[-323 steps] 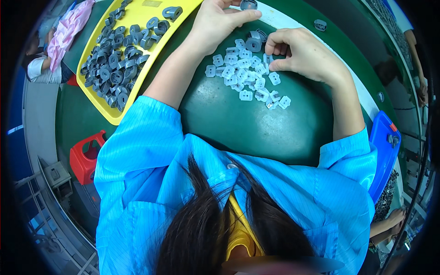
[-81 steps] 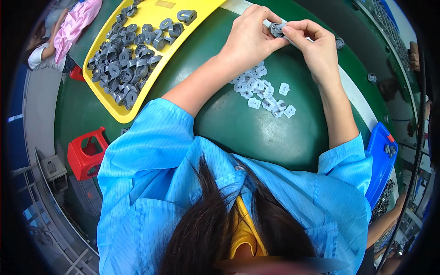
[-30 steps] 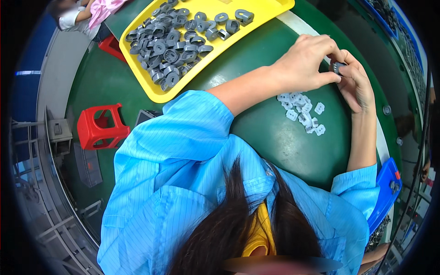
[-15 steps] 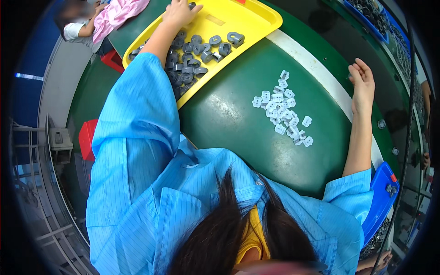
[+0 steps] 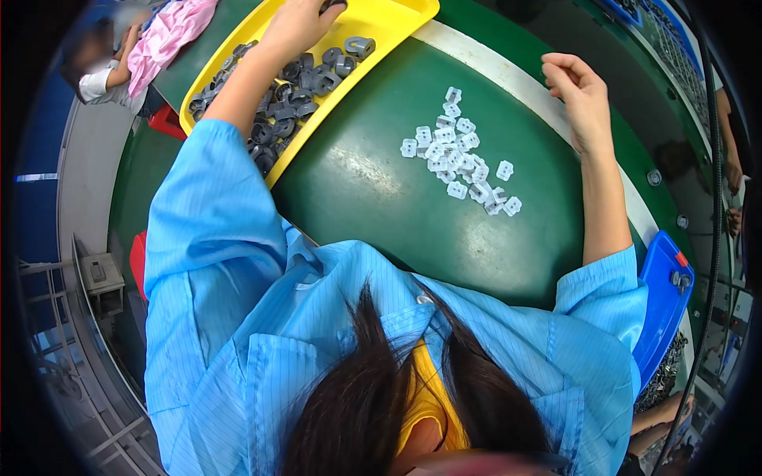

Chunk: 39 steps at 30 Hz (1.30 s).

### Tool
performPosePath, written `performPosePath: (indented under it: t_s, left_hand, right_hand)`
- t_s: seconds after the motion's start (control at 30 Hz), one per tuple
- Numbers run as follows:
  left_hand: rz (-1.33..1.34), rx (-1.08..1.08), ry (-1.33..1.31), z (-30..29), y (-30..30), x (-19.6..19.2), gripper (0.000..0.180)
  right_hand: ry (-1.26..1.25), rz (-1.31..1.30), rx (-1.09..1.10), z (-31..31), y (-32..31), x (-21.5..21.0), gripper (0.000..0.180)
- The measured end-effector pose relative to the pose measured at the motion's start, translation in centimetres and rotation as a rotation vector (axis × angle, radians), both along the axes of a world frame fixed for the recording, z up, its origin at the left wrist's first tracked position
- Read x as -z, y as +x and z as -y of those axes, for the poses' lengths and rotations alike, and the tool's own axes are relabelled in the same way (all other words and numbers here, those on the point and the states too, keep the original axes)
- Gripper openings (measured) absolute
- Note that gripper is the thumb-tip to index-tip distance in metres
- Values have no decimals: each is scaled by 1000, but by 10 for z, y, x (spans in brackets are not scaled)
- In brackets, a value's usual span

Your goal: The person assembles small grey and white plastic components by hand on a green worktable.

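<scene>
Pinches a grey piece (image 5: 333, 7) with left hand (image 5: 298, 30) over yellow tray (image 5: 387, 21); curls right hand (image 5: 583, 97), cannot tell if empty, nearer the white clips (image 5: 456, 161), on their right.

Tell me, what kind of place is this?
Probably a factory or workshop where small things are made. You can see a yellow tray full of gray parts, a pile of whitish plastic pieces on a green table, and a blue work shirt.
</scene>
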<state>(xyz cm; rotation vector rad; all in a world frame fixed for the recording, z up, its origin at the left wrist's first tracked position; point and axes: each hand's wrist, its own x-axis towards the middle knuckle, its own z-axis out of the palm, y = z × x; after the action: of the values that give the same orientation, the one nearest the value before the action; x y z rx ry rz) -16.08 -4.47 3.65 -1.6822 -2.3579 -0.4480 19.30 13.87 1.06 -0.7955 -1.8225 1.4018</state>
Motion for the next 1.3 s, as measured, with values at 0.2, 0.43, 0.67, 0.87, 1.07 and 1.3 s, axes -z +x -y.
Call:
performPosePath:
  t_s: [0.2, 0.43, 0.67, 0.87, 1.07, 1.3]
  left_hand:
    - [542, 244, 66, -8, 121, -36, 27]
    - [253, 278, -85, -27, 165, 13, 25]
    - [161, 386, 150, -30, 170, 38, 30]
    - [247, 379, 48, -27, 165, 35, 29]
    - [138, 360, 199, -28, 169, 35, 27]
    - [446, 507, 252, -30, 184, 30, 38]
  right_hand:
    - [568, 122, -363, 49, -22, 2, 22]
    - [832, 351, -422, 56, -18, 8, 18]
    - [606, 371, -332, 44, -5, -10, 20]
    - [544, 447, -343, 42, -12, -6, 17]
    - [411, 363, -181, 39, -8, -5, 17]
    - [220, 144, -160, 33, -5, 1, 19]
